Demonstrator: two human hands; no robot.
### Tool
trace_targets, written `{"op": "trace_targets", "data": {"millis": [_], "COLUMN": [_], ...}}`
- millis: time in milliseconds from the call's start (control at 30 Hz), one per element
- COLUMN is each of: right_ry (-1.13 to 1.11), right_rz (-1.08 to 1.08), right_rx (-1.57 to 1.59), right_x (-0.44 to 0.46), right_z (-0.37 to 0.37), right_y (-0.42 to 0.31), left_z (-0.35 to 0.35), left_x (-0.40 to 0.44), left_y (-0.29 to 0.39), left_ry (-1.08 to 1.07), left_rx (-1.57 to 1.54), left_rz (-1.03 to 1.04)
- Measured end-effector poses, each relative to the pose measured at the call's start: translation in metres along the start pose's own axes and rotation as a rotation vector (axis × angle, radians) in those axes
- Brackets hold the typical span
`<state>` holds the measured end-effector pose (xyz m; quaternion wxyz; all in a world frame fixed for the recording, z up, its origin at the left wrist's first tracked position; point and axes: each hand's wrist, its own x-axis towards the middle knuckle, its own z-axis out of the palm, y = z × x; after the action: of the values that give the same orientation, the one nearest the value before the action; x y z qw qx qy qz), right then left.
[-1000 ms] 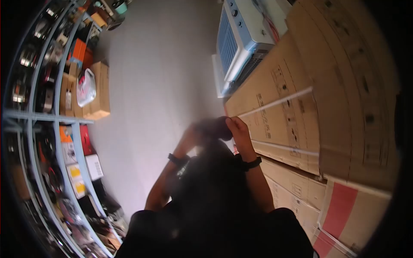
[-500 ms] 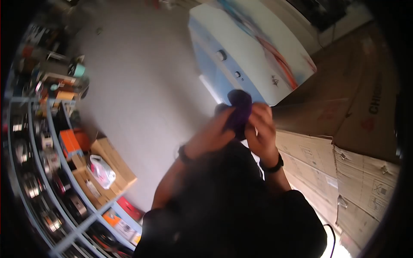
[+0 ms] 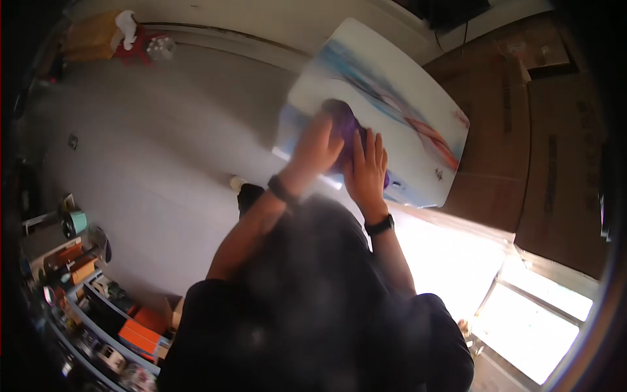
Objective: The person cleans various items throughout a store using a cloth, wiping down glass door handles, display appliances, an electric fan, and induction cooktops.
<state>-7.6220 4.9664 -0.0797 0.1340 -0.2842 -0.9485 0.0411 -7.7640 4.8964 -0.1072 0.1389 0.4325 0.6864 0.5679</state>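
A purple cloth (image 3: 344, 121) is bunched up against the glossy top of a white and blue box-shaped unit (image 3: 392, 85) with a painted swirl. My left hand (image 3: 317, 150) is closed around the cloth's left side, somewhat blurred. Beside it, my right hand (image 3: 367, 173) lies with fingers stretched out over the cloth's right part, and a bit of purple shows past its edge. Dark bands circle both wrists.
Tall brown cartons (image 3: 496, 144) stand right of the unit. Shelving (image 3: 85, 307) with boxed goods is at lower left. A yellowish box (image 3: 95, 36) and a red stool (image 3: 134, 52) sit far left. Bright light falls at lower right.
The view has swung and drawn nearer to the unit's top. My hands have brought the cloth from in front of the unit to its top, and my right fingers have straightened.
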Motion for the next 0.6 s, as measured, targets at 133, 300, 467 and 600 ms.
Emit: {"op": "trace_targets", "data": {"millis": [133, 300, 467, 600], "right_ry": [0.051, 0.057, -0.003, 0.041], "right_rz": [0.224, 0.269, 0.154, 0.154], "right_rx": [-0.123, -0.189, -0.175, 0.203], "right_x": [0.049, 0.091, 0.141, 0.193], "right_z": [0.035, 0.052, 0.074, 0.135], "right_y": [-0.052, -0.100, -0.148, -0.192], "left_z": [-0.070, -0.115, -0.164, -0.250], "left_x": [0.050, 0.076, 0.094, 0.127], "left_y": [-0.027, -0.077, -0.145, -0.192], "left_ry": [0.054, -0.049, -0.216, -0.311], "left_rx": [0.320, 0.239, -0.233, -0.615], "left_rz": [0.282, 0.201, -0.209, -0.446]}}
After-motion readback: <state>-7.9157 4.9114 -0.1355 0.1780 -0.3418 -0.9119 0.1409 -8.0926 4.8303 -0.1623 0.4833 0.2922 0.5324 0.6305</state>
